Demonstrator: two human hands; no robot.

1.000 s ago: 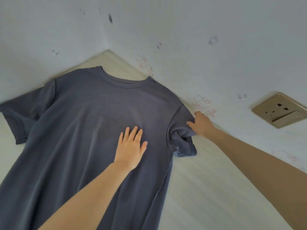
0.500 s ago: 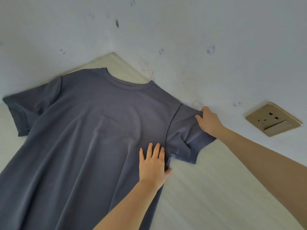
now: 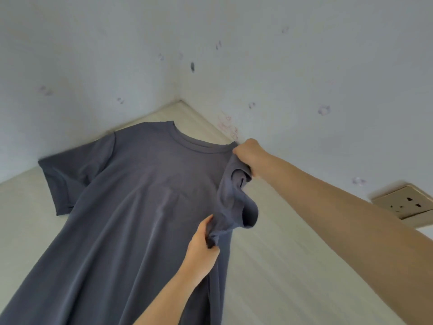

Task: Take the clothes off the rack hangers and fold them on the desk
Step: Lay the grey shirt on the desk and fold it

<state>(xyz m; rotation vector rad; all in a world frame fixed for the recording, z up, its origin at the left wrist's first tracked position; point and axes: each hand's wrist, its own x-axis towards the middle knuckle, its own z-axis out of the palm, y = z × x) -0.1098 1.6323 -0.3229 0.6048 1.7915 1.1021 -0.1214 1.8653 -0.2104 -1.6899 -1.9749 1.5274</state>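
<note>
Both hands have left their flat, pressing pose of a second ago and now gather the near sleeve of a slate-grey T-shirt (image 3: 140, 207), which lies face-up across a pale wooden counter (image 3: 293, 266) tucked into a corner of a marked white wall (image 3: 304, 66). Its collar points toward the corner, its hem running out of frame toward the viewer.

Judged from here, the risk is a crooked fold: with only one side lifted and nothing pinning the body, a hard pull could drag the whole shirt sideways, or bunch the sleeve (image 3: 241, 207) into a lump under the fold. The far sleeve (image 3: 68, 181) lies flat and untouched.

The right hand (image 3: 248, 158), arm stretched long from the lower right, grips the fabric at the shoulder seam beside the collar. The left hand (image 3: 201, 249), reaching up from below, pinches the side seam just under the armpit. The two are apart, the sleeve sagging open between them. A brass wall socket (image 3: 407, 202) sits at the right edge.
</note>
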